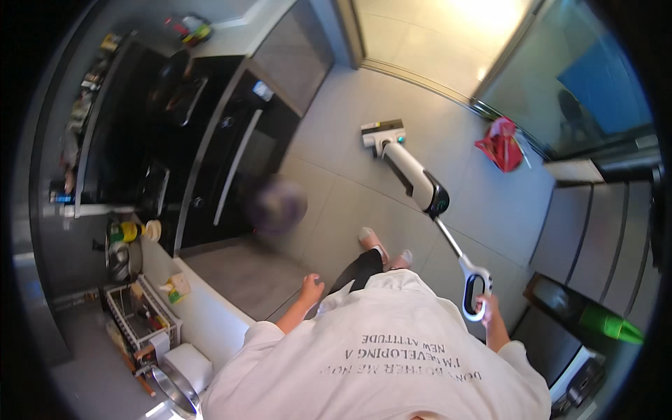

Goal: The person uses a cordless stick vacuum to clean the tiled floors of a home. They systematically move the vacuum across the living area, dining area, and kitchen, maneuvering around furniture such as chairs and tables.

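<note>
My right hand (488,308) is closed around the white looped handle of a cordless floor cleaner (412,176). Its thin shaft slants forward and left, and its wide floor head (383,134) rests on the grey tiles. A small display glows on the body. Raised at my left side, my left hand (313,287) holds nothing, with its fingers loosely curled. My feet, in pink slippers, stand on the tiles between the two hands.
A blurred round fan (277,205) stands on the left by the black oven front (236,157). A red dustpan-like object (503,147) lies near the glass door. The door track (420,81) crosses ahead. Grey drawers (567,231) line the right; a counter (210,294) with a rack borders the left.
</note>
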### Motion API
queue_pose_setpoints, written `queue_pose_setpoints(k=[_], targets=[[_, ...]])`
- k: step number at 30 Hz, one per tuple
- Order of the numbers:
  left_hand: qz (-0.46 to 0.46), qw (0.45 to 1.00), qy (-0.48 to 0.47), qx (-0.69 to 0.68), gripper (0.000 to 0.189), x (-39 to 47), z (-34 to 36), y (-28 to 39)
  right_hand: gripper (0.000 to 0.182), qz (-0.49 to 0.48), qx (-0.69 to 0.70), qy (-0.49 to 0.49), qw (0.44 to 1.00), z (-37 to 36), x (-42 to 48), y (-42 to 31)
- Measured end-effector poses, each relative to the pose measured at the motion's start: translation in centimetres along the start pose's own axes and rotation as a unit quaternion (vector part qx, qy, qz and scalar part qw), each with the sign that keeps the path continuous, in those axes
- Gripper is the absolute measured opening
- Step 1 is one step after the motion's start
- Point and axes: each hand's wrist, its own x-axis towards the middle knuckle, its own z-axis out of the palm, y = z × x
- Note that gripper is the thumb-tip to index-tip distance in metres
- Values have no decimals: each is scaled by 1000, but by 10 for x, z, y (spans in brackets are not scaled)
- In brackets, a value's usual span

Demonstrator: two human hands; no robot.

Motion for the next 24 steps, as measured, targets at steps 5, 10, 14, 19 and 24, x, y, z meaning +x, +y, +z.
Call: queue_pose_setpoints(k=[5,10,14,19,24], targets=[[-11,999,-24,-22,35,25,61,-28,15,84,102,9,991,-92,-104,88],[-6,1000,-14,25,30,37,64,24,15,41,66,43,996,-105,-165,132],[21,998,-41,53,31,56,57,47,12,90,102,65,989,-72,-158,107],[79,990,-79,92,32,99,45,87,14,48,95,67,992,10,-101,59],[117,985,-100,83,33,161,13,100,12,-29,-11,48,998,126,-42,-63]])
